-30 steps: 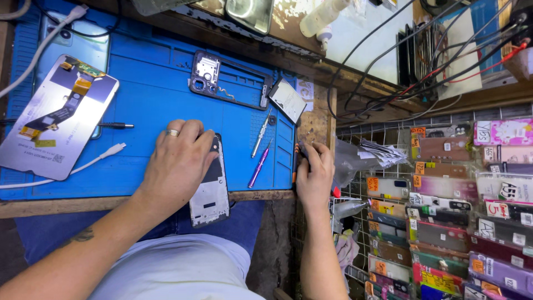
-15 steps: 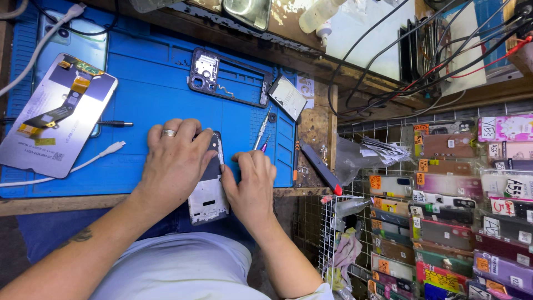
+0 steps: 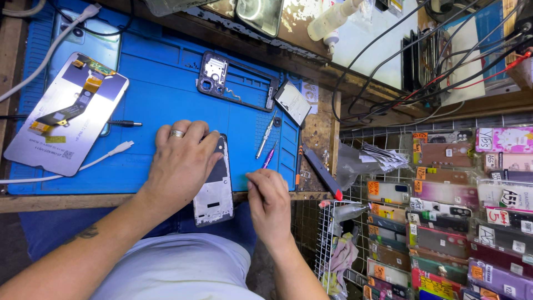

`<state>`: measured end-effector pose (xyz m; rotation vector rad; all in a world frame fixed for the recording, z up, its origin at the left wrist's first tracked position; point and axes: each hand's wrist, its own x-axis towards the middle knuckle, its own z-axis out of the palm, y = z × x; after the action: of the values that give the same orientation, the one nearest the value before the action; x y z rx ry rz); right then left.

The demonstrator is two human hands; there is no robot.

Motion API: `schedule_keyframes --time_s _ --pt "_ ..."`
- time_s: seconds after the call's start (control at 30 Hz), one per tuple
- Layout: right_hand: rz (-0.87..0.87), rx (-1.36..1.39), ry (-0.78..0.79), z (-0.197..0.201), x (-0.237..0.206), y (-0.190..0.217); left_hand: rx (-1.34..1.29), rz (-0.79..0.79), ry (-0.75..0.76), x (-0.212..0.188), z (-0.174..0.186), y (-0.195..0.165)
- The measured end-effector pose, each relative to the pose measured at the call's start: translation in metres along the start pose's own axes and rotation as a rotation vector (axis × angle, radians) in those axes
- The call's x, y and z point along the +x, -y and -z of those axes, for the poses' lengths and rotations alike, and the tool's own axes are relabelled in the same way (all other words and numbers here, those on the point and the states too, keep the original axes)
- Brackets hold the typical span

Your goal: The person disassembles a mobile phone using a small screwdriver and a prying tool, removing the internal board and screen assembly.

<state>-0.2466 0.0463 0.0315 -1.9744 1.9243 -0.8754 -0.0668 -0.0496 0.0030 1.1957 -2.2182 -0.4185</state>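
**Blue mat, bare phone frame: a light, thin part pinned at the bench's front edge**

Blue silicone covered most of the bench (image 3: 166, 72), and on it, at the front edge, lay the opened phone frame (image 3: 214, 186), its near end overhanging the wooden lip. The left hand (image 3: 180, 161) lay flat over the frame's upper half, fingers (image 3: 183, 130) together and pressed down on it, a ring on one of them. The right hand (image 3: 270, 203) sat just beside the frame at the same front edge, fingers curled in as if pinching something small; whether anything was actually between them could not be told.

The frame looked thin, stiff and light, likely to slide on the mat unless held down, and easy to bend or scratch around its exposed inner face. Its long side rails seemed the safest hold, with the flat middle left alone.

Toward the left edge of the mat lay a detached display panel (image 3: 66, 116) face down, its orange flex cable exposed, clearly fragile. A dark back cover (image 3: 236, 80) with camera cut-outs rested near the far edge. Metal tweezers (image 3: 265, 136) and a purple pry tool (image 3: 268, 155) lay near the right hand, and a white cable (image 3: 83, 165) ran across the mat from the left.
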Motion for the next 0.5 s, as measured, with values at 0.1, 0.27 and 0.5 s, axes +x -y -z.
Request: schedule_keyframes --time_s 0.1,0.27,0.5 --pt "0.015 0.018 0.037 0.0 -0.003 0.005 -0.004 0.003 -0.011 0.0 -0.001 0.0" --pt "-0.022 -0.113 0.148 -0.007 -0.005 0.013 0.01 -0.003 -0.02 0.0 0.0 0.0" --pt "0.005 -0.29 0.106 -0.022 -0.009 0.013 0.004 0.004 0.001 0.001 0.001 -0.001"
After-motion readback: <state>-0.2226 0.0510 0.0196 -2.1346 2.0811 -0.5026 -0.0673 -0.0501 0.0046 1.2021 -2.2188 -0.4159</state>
